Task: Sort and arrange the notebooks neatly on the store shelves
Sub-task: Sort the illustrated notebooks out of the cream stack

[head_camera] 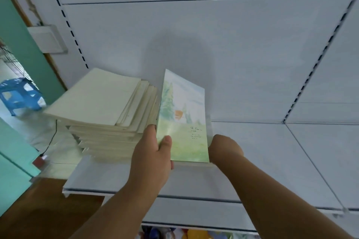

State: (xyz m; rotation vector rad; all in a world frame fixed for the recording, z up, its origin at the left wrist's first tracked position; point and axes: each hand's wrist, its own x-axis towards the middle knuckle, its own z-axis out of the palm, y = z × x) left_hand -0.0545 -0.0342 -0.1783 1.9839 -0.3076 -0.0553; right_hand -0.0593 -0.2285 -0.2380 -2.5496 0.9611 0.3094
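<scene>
A notebook with a green and pale-blue landscape cover [184, 122] stands tilted on the white shelf [262, 161], on top of a thin pile whose edge shows beneath it. My left hand [153, 153] grips its left edge, thumb on the cover. My right hand [223, 149] is against its right edge, fingers hidden behind it. To the left sits a tall, uneven stack of cream notebooks [104, 106], fanned at the top.
The white back panel [194, 35] rises behind the shelf, with slotted uprights at left and right. A blue plastic stool [19, 95] stands on the floor at far left. Colourful goods [194, 234] show on a lower shelf.
</scene>
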